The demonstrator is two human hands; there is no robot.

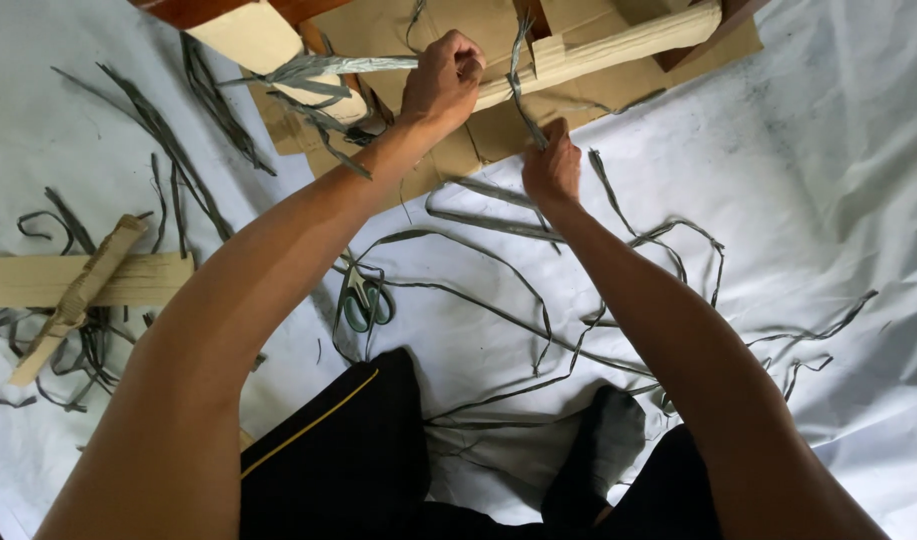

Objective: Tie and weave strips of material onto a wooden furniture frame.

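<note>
A grey-green strap (353,66) runs across the upper middle of the frame, its flat band stretched leftward from the left hand (442,80), which is clenched around it. Just right of that, a second strap end (519,85) hangs down over a paper-wrapped wooden bar (618,45) to the right hand (551,165), whose fingers pinch it. Both hands work over a sheet of brown cardboard (478,135) at the top centre. Below them, loose straps (498,225) curl across the white floor sheet (828,200). Green-handled scissors (363,300) lie left of centre, between the forearms. At the left edge, a wooden slat (73,295) leans across a flat board (38,280) among more strap offcuts.
</note>
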